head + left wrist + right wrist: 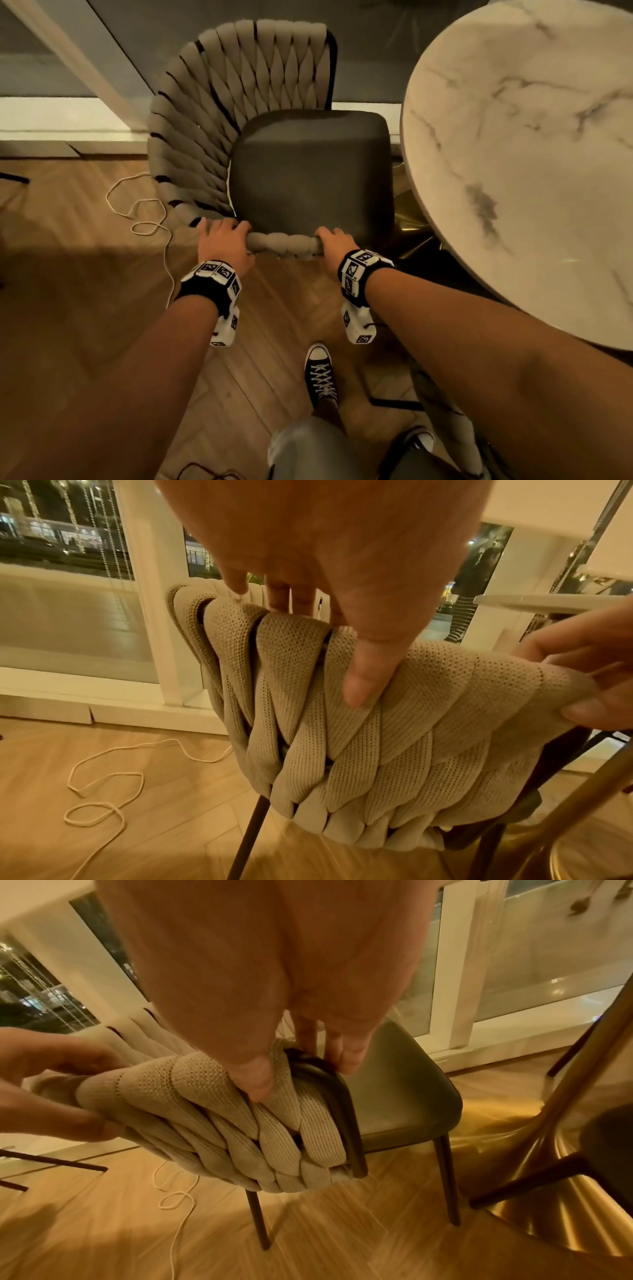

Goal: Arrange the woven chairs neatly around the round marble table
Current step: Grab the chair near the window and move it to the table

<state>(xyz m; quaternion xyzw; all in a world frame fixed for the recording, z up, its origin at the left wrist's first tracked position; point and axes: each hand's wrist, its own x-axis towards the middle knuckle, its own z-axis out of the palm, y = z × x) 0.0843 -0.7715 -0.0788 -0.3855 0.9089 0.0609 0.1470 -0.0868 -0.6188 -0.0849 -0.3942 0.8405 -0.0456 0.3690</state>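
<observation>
A woven chair (239,102) with a curved beige knitted back and a dark seat (311,171) stands left of the round white marble table (531,154). Both hands grip the near end of its woven rim (284,243). My left hand (224,240) wraps the rim, fingers over the top and thumb on the weave (366,674). My right hand (337,241) holds the end of the rim by the dark frame (329,1080), thumb pressed on the weave. The chair (240,1123) rests on thin dark legs (250,831).
A cream cord (144,219) lies looped on the herringbone wood floor left of the chair. The table's gold pedestal (565,1177) and another chair's dark legs (524,1177) stand to the right. A glass window wall with a white frame (150,615) is behind. My shoe (320,373) is below.
</observation>
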